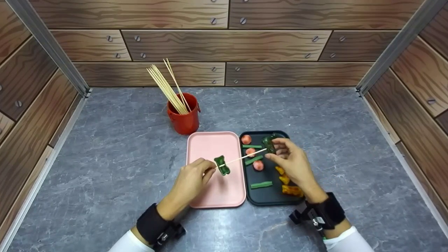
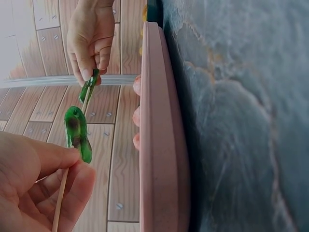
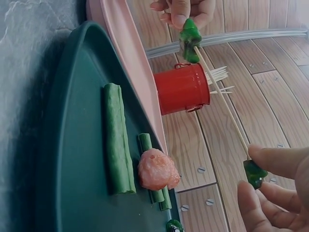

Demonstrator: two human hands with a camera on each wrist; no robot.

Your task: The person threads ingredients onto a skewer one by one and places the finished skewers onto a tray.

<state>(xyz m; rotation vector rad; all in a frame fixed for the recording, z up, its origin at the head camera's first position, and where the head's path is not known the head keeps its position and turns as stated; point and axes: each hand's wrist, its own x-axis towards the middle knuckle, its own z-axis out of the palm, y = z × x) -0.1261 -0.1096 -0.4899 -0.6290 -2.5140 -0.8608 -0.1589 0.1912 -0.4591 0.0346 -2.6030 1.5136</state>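
My left hand [image 1: 191, 178] grips a thin wooden skewer [image 1: 245, 156] over the pink tray [image 1: 210, 143]. A green pepper piece [image 1: 219, 161] is threaded on it, close by the left thumb and finger. The skewer slants up to the right, towards my right hand [image 1: 294, 161], above the dark tray [image 1: 260, 196]. Between right thumb and fingertips is a second green pepper piece [image 3: 254, 174], right at the skewer's far end. The left wrist view shows this second piece [image 2: 89, 87] beyond the first. Both hands hold their things raised above the trays.
On the dark tray lie pink balls [image 1: 258, 165], green sticks [image 1: 261, 184] and yellow pieces [image 1: 292, 190]. Behind the pink tray stands a red bucket [image 1: 184, 122] with several skewers [image 1: 162, 85]. Wood-patterned walls [image 1: 224, 45] enclose the grey table [image 1: 122, 140].
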